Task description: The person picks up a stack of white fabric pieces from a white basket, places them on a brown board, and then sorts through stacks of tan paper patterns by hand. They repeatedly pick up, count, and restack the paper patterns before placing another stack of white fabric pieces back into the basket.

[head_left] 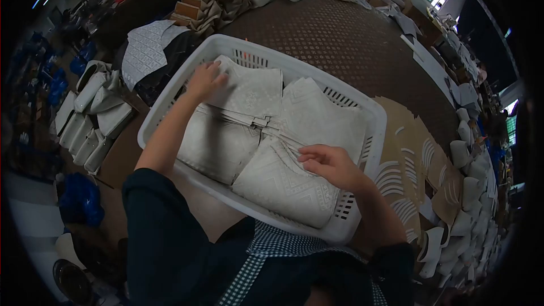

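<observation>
A white plastic basket point(148, 120) with slotted sides stands in front of me, holding several stacks of off-white embossed cut pieces. At the far left of the basket, my left hand point(205, 82) rests on the edge of one stack of pieces point(255, 88), its fingers apart and slightly bent. My right hand point(331, 164) lies over the near right stack point(289, 184), fingers loosely extended at the stack's upper edge. The far right stack point(326, 113) and the near left stack point(218, 144) lie beside these. Neither hand visibly grips a piece.
The basket stands on a brown patterned table point(334, 37). Brown sheets with curved white strips point(396, 187) lie to the right, and many white parts point(473, 192) beyond. Grey patterned sheets point(150, 51) and white rounded pieces point(90, 116) are left. Stacked tan bundles point(209, 0) stand behind.
</observation>
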A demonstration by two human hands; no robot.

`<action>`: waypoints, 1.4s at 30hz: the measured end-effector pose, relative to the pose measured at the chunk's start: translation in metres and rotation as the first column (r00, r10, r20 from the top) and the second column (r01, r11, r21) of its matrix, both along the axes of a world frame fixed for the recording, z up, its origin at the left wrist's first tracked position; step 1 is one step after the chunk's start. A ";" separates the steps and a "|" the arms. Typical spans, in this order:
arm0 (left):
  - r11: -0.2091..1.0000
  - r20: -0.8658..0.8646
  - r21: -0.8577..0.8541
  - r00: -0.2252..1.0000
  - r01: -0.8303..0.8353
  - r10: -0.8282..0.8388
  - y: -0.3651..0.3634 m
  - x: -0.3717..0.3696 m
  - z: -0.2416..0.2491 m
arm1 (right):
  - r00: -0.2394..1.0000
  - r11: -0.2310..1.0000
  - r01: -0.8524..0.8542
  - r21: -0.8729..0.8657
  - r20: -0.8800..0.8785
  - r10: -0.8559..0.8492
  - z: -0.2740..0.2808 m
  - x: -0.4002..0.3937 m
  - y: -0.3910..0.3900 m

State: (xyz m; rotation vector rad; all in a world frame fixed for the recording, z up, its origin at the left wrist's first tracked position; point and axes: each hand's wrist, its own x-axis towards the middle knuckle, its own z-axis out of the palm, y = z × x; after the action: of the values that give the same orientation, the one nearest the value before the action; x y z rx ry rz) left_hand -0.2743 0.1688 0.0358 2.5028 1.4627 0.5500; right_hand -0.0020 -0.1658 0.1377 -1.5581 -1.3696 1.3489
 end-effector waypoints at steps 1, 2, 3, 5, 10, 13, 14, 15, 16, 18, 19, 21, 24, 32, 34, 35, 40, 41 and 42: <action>0.998 -0.082 0.059 0.997 0.007 -0.002 -0.007 0.007 -0.010 | 0.999 0.999 0.040 0.038 0.034 -0.041 0.008 0.004 -0.013; 0.993 -0.159 0.118 0.987 0.025 -0.006 -0.013 0.016 -0.018 | 0.994 0.992 0.077 0.100 0.072 -0.084 0.017 0.007 -0.027; 0.999 -0.285 0.024 0.958 0.028 -0.020 -0.022 0.026 -0.020 | 0.985 0.981 0.113 0.160 0.111 -0.132 0.024 0.010 -0.040; 0.996 -0.324 0.089 0.945 -0.008 0.037 -0.029 0.041 -0.024 | 0.959 0.953 0.201 0.228 0.151 -0.239 0.025 0.019 -0.065; 0.999 -0.402 0.036 0.916 -0.010 0.023 -0.013 0.042 -0.023 | 0.852 0.814 0.511 0.277 -0.032 -0.523 0.001 0.033 -0.142; 0.998 -0.524 -0.032 0.851 -0.054 0.029 -0.022 0.058 0.004 | 0.657 0.588 0.751 0.301 -0.252 -0.710 -0.017 0.065 -0.199; 1.000 -0.546 0.001 0.838 -0.011 0.010 -0.027 0.067 0.014 | 0.550 0.487 0.830 0.271 -0.261 -0.793 -0.025 0.079 -0.222; 0.999 -0.565 0.039 0.825 0.020 0.005 -0.027 0.073 0.019 | 0.444 0.385 0.890 0.244 -0.271 -0.854 -0.035 0.095 -0.248; 0.994 -0.501 0.064 0.864 0.092 -0.048 -0.027 0.077 0.023 | 0.334 0.290 0.940 0.182 -0.303 -0.893 -0.048 0.112 -0.274; 0.961 -0.252 0.115 0.944 0.250 -0.215 -0.014 0.095 0.027 | 0.131 0.119 0.991 0.057 -0.357 -0.925 -0.081 0.147 -0.325; 0.931 -0.063 0.150 0.943 0.332 -0.326 -0.013 0.107 0.029 | 0.046 0.044 0.999 0.014 -0.304 -0.952 -0.099 0.160 -0.346; 0.865 0.051 0.265 0.890 0.425 -0.453 -0.064 0.149 0.075 | -0.111 -0.101 0.993 -0.062 -0.182 -0.977 -0.139 0.186 -0.385; 0.800 0.223 0.269 0.773 0.536 -0.593 -0.160 0.220 0.143 | -0.164 -0.168 0.985 -0.039 0.083 -0.983 -0.205 0.215 -0.441; 0.687 0.038 0.239 0.700 0.686 -0.713 -0.313 0.460 0.139 | 0.081 0.109 0.974 0.197 0.146 -0.986 -0.229 0.251 -0.462; 0.786 -0.016 0.090 0.790 0.612 -0.613 -0.319 0.501 0.080 | 0.138 0.161 0.961 0.226 0.115 -0.984 -0.237 0.257 -0.468; 0.839 -0.055 -0.013 0.838 0.543 -0.543 -0.320 0.516 0.049 | 0.167 0.189 0.953 0.236 0.111 -0.980 -0.241 0.261 -0.479; 0.889 -0.277 -0.419 0.906 0.185 -0.319 -0.322 0.516 -0.089 | 0.178 0.238 0.949 0.207 0.273 -0.946 -0.208 0.259 -0.541; 0.907 -0.280 -0.397 0.923 0.140 -0.265 -0.322 0.510 -0.119 | 0.146 0.203 0.961 0.189 0.276 -0.950 -0.206 0.258 -0.558; 0.914 -0.272 -0.377 0.924 0.154 -0.268 -0.324 0.504 -0.141 | 0.107 0.159 0.972 0.174 0.279 -0.954 -0.205 0.255 -0.572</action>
State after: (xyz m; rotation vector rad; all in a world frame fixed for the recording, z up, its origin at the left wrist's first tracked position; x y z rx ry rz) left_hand 0.2297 -0.1553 -0.1048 2.4884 1.2191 -0.1543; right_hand 0.2529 -0.7377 -0.0668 -2.1377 -0.1068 0.2119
